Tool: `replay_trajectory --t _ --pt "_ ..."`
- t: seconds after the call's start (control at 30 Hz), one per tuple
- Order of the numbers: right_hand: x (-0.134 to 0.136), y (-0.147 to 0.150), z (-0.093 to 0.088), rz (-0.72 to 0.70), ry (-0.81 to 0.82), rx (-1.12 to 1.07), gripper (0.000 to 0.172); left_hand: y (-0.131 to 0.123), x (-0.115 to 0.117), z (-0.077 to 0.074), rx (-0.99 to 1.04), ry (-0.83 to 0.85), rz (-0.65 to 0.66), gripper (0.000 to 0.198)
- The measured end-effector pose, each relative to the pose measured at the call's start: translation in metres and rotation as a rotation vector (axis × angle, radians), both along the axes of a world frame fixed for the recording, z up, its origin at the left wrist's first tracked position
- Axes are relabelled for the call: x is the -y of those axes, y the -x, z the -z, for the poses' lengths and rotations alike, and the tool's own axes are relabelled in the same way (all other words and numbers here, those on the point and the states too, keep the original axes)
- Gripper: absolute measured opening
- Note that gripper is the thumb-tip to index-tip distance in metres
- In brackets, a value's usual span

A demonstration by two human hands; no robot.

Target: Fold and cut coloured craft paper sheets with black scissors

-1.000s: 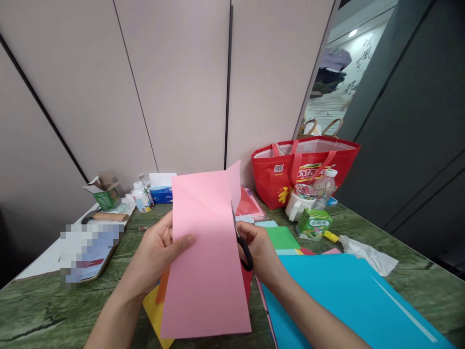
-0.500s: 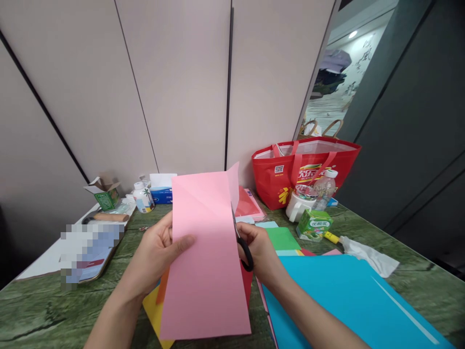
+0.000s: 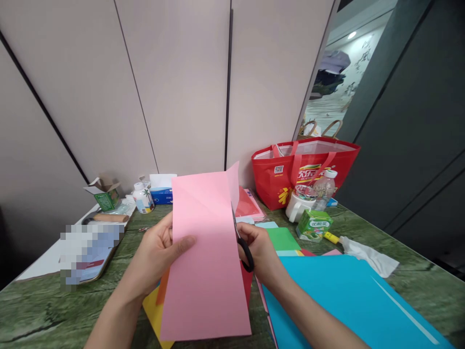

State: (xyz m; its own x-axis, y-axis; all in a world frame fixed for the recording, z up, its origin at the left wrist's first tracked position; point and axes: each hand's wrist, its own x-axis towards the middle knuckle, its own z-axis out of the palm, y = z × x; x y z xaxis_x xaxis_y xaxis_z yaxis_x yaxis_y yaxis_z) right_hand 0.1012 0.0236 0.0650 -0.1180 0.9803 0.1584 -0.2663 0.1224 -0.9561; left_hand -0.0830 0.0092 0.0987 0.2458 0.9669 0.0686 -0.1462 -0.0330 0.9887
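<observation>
A pink sheet of paper [image 3: 205, 271] is held up in front of me, with a narrow strip along its right side cut partway and bending away at the top. My left hand [image 3: 163, 249] grips its left edge, thumb on the front and the other fingers behind. In my right hand [image 3: 257, 247] is a pair of scissors [image 3: 245, 254] with black handles. The blades lie at the right edge of the sheet, partly hidden by it. Behind the sheet, yellow [image 3: 154, 310] and red paper show on the table.
Blue sheets [image 3: 337, 291] lie at the right, with green paper [image 3: 281, 238] beyond. Farther back stand a red bag [image 3: 272, 179], a white mug [image 3: 300, 206], a clear bottle [image 3: 324, 189] and a green box [image 3: 314, 225]. At left are a phone [image 3: 92, 257], a white bottle [image 3: 143, 198] and a tissue box [image 3: 162, 195].
Hardly anything differs. Both hands, the pink paper and the scissors stay in almost the same place, and the cut looks the same length.
</observation>
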Motion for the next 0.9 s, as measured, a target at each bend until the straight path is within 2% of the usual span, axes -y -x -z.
replay_trajectory --t 0.43,0.9 --pt "-0.0002 -0.0002 0.0025 0.007 -0.047 0.035 0.002 0.0010 0.0015 -0.0020 -0.024 0.010 -0.017 0.067" --pt "0.0019 -0.0009 0.0001 0.003 -0.021 0.031 0.004 0.0013 0.0019 -0.0020 -0.031 0.000 -0.014 0.058"
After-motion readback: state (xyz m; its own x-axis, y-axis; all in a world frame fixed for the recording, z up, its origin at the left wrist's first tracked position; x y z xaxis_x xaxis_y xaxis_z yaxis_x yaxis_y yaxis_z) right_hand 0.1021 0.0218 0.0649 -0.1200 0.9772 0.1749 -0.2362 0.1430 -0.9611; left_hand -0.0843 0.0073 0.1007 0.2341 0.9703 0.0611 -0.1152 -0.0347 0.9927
